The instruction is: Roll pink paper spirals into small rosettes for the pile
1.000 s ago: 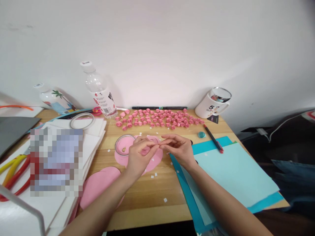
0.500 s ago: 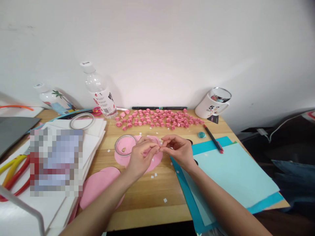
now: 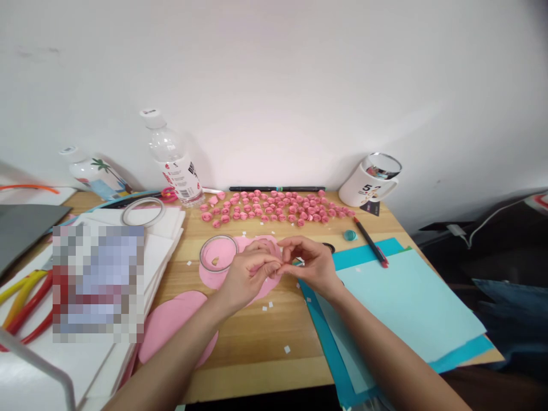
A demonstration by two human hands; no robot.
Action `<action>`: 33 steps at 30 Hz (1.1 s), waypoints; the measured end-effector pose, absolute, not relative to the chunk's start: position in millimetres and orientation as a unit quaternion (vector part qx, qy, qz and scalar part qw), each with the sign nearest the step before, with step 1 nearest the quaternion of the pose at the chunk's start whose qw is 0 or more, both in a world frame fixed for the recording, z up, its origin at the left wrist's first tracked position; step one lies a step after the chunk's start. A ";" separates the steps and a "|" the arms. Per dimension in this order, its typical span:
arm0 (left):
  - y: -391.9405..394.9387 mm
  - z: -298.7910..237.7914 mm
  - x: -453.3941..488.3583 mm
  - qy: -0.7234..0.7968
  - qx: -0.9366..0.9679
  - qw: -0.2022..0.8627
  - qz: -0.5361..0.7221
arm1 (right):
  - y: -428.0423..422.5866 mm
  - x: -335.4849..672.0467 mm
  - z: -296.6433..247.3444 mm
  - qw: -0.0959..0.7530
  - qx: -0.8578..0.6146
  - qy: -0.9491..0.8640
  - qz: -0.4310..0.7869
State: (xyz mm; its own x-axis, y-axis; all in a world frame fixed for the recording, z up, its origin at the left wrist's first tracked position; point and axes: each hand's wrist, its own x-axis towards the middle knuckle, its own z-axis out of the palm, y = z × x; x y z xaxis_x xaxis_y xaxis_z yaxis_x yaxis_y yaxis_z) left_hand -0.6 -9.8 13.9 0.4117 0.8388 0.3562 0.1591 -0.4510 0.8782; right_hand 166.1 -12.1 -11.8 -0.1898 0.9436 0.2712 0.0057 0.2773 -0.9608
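My left hand [image 3: 252,271] and my right hand [image 3: 310,262] meet fingertip to fingertip over the middle of the table, both closed in a pinch. Whatever lies between the fingers is too small and too covered to name. Beneath them are pink paper circles [image 3: 261,292], partly hidden by my hands. A roll of clear tape [image 3: 201,260] rests on the pink paper, just left of my left hand. Beyond my fingers, many small rolled pink paper roses [image 3: 274,206] spread in a band along the back of the table.
More pink paper circles [image 3: 171,322] lie front left, beside stacked white sheets [image 3: 158,251] with another tape roll [image 3: 142,212]. Blue sheets [image 3: 398,308] with a pen [image 3: 369,240] lie right. A bottle [image 3: 171,160] and a mug [image 3: 368,180] stand by the wall. Small white scraps [image 3: 287,349] are scattered about.
My fingertips have shifted slightly; the left fingers have rolled over a little and moved a bit right against the right ones. The things on the table have stayed put.
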 end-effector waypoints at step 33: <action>-10.4 13.4 -4.8 0.446 0.695 0.381 0.415 | -15.3 158.8 -2.5 0.493 -0.393 -0.656 0.414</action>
